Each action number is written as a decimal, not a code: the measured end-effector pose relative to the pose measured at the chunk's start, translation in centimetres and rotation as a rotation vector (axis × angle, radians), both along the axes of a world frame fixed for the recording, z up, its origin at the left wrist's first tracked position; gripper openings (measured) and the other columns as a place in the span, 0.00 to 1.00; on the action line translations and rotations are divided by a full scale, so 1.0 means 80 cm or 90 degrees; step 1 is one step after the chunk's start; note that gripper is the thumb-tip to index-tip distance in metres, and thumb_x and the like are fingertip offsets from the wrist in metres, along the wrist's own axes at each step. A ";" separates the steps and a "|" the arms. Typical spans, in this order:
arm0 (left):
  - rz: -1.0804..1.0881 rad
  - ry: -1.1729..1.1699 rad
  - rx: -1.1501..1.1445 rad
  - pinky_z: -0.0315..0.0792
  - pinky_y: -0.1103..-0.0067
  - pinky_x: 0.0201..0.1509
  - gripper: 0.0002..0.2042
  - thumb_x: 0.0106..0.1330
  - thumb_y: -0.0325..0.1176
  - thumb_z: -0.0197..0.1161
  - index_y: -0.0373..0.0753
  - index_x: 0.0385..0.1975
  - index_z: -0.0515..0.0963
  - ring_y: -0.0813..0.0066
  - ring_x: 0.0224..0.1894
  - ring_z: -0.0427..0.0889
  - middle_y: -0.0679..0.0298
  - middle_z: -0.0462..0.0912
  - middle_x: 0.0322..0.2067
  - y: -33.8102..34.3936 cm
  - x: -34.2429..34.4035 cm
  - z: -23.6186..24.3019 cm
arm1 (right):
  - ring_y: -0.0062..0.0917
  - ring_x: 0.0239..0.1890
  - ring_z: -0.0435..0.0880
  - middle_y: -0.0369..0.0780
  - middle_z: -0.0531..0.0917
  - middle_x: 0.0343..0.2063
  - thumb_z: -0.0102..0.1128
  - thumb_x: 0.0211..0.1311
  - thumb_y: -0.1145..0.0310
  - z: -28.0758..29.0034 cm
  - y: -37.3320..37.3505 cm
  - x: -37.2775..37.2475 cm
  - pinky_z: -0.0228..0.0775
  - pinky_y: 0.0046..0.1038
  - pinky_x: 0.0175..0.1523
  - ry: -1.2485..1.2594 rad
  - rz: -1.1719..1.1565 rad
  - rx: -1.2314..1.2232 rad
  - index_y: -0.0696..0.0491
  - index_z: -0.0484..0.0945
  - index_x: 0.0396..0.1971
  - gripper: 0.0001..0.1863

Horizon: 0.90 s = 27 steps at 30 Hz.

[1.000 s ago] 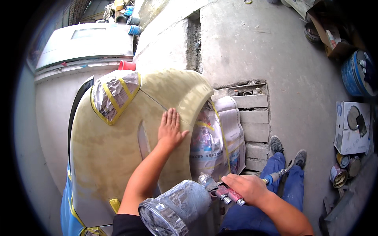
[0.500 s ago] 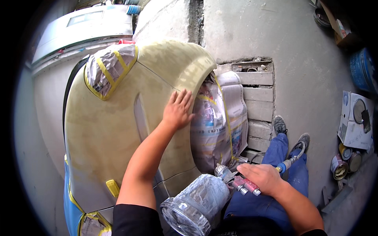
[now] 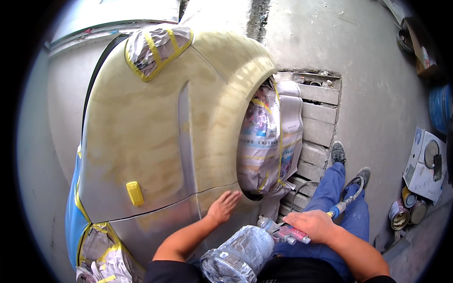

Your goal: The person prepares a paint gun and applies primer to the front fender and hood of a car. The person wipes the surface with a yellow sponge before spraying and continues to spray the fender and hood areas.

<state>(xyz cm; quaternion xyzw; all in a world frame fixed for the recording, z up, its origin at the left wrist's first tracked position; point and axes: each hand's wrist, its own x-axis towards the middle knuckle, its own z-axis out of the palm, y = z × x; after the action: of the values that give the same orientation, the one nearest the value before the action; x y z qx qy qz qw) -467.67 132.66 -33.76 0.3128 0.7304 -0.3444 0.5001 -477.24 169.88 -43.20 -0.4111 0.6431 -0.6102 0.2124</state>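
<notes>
My right hand (image 3: 311,226) grips a spray gun (image 3: 278,228) with a large crusted cup (image 3: 243,252) at the lower middle; a hose (image 3: 351,198) runs from its handle. My left hand (image 3: 224,205), fingers stretched out, is on or just over the car's lower bodywork (image 3: 160,226), below a dark seam; whether it touches, I cannot tell. The car panel (image 3: 132,118) above carries patchy yellowish filler or primer, a yellow-taped handle (image 3: 135,193) and a taped paper-covered lamp area (image 3: 158,52). The wheel arch beside it is masked with newspaper (image 3: 259,141) and yellow tape.
At the right stand a white box (image 3: 422,165), several cans (image 3: 401,214), a blue drum (image 3: 440,108) and a cardboard carton (image 3: 420,47). A slatted drain (image 3: 315,122) lies beside the car. My shoes (image 3: 338,152) are on the concrete floor (image 3: 373,94). A pale wall (image 3: 40,141) borders the left.
My left hand has come down from the upper fender to the lower bodywork. The view has shifted, putting the car higher in the picture. My right hand still holds the spray gun.
</notes>
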 end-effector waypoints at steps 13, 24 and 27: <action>0.124 0.463 -0.086 0.38 0.56 0.76 0.40 0.62 0.55 0.58 0.36 0.69 0.59 0.45 0.75 0.42 0.53 0.47 0.74 -0.001 -0.027 0.069 | 0.34 0.37 0.87 0.44 0.84 0.42 0.62 0.53 0.70 0.045 -0.004 -0.026 0.81 0.30 0.39 -0.005 -0.117 -0.053 0.56 0.79 0.46 0.18; -0.104 0.611 -0.160 0.37 0.55 0.76 0.32 0.70 0.51 0.46 0.40 0.70 0.58 0.64 0.76 0.43 0.63 0.51 0.73 0.007 -0.289 0.125 | 0.36 0.39 0.86 0.45 0.84 0.42 0.63 0.52 0.70 0.069 -0.019 -0.024 0.80 0.31 0.40 0.008 -0.119 -0.079 0.56 0.77 0.47 0.20; -0.086 0.627 -0.209 0.37 0.57 0.76 0.29 0.72 0.46 0.45 0.41 0.69 0.59 0.63 0.76 0.42 0.65 0.49 0.74 0.010 -0.253 0.126 | 0.35 0.39 0.86 0.45 0.84 0.42 0.63 0.50 0.70 0.076 -0.018 -0.027 0.80 0.31 0.41 0.005 -0.091 -0.082 0.56 0.77 0.47 0.21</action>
<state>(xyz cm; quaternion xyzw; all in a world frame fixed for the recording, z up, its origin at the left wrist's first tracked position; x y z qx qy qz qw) -487.89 133.45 -23.68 0.0775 0.7936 -0.5921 0.1162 -479.38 168.41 -37.11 -0.3795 0.6312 -0.6622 0.1385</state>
